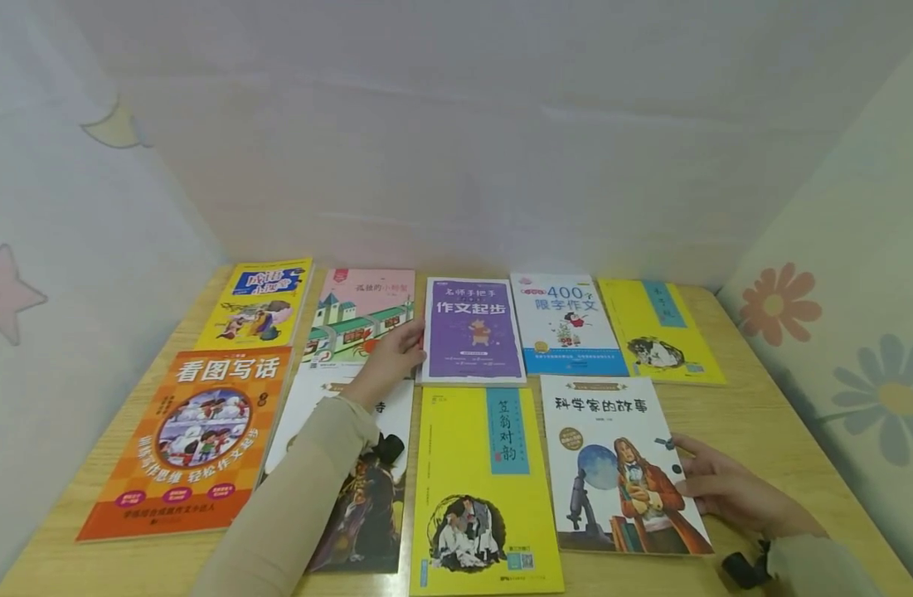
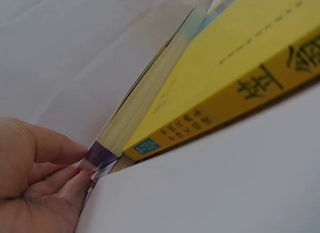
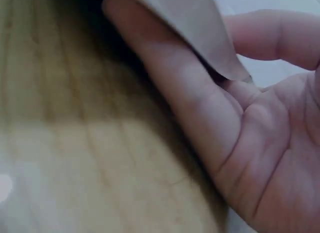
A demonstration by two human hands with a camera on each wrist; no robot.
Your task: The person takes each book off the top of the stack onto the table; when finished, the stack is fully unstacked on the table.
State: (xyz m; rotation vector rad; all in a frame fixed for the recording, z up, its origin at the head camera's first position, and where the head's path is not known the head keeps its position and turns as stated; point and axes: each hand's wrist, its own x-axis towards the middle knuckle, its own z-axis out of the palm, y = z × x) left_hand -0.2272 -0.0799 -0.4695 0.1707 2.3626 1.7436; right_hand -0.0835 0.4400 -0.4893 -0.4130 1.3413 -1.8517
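Note:
My left hand (image 1: 392, 356) reaches to the left edge of a purple book (image 1: 474, 332); in the left wrist view the thumb and fingers (image 2: 60, 145) pinch at the purple corner (image 2: 100, 155) of its spine. My right hand (image 1: 732, 489) holds the right edge of a white book (image 1: 613, 531) with a figure and a telescope on its cover. In the right wrist view a finger (image 3: 175, 78) lies under the bent edge of that book (image 3: 195, 28), with another finger above it. A yellow book (image 1: 456, 448) with a blue title panel lies between the two arms.
At the left lie an orange book (image 1: 240, 497), a small yellow book (image 1: 265, 307) and a pink book (image 1: 381, 303). The left sleeve partly covers a white-and-dark book (image 1: 374, 514). A blue-and-white book (image 1: 568, 332) and another yellow book (image 1: 665, 332) lie back right, before the cloth walls.

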